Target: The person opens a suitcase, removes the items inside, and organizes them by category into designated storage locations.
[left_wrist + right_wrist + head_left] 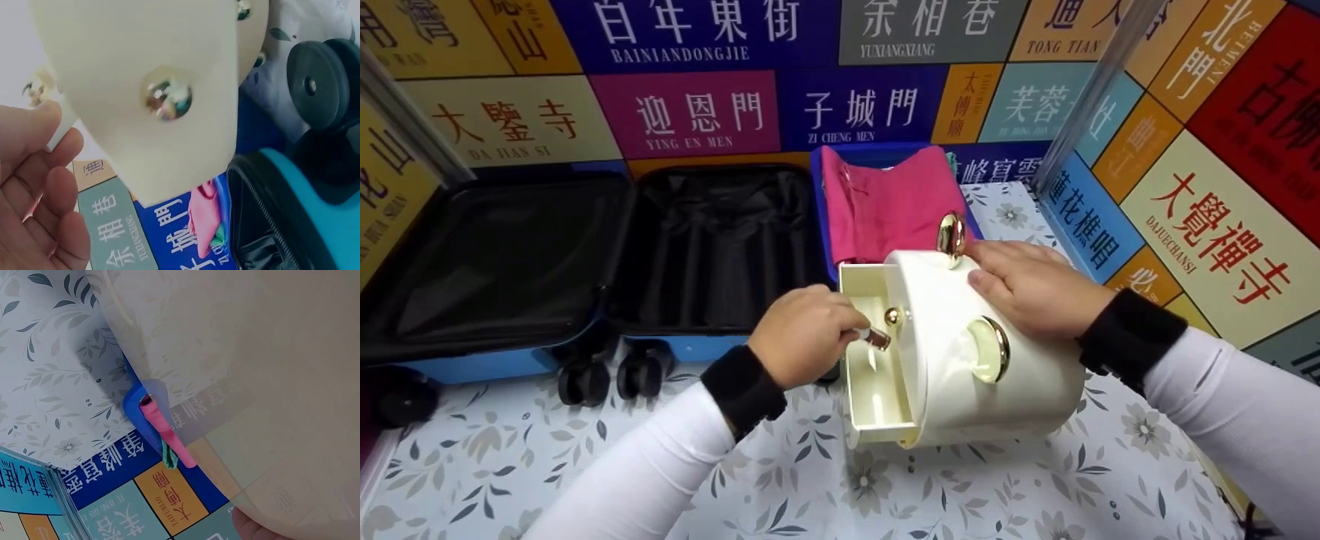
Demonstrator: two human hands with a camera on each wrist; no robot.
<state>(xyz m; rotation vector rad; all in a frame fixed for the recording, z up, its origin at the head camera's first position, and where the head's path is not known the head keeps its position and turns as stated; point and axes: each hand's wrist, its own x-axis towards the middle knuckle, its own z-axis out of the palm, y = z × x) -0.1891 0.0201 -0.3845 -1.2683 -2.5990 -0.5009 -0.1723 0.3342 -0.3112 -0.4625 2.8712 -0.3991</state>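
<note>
A small tube, white with a shiny brownish end, is pinched between the thumb and fingers of my left hand. It is over the pulled-out drawer of a cream storage box with gold trim. In the left wrist view the tube shows beside the thumb, and the drawer front carries a round gold knob. My right hand rests on the top of the box, fingers extended beside the gold handle. Only a fingertip of it appears in the right wrist view.
Behind the box stands a blue bin with pink cloth in it. An unfolded blue suitcase with black lining lies at the left, its wheels toward me. Sign-printed walls enclose the floral-covered table.
</note>
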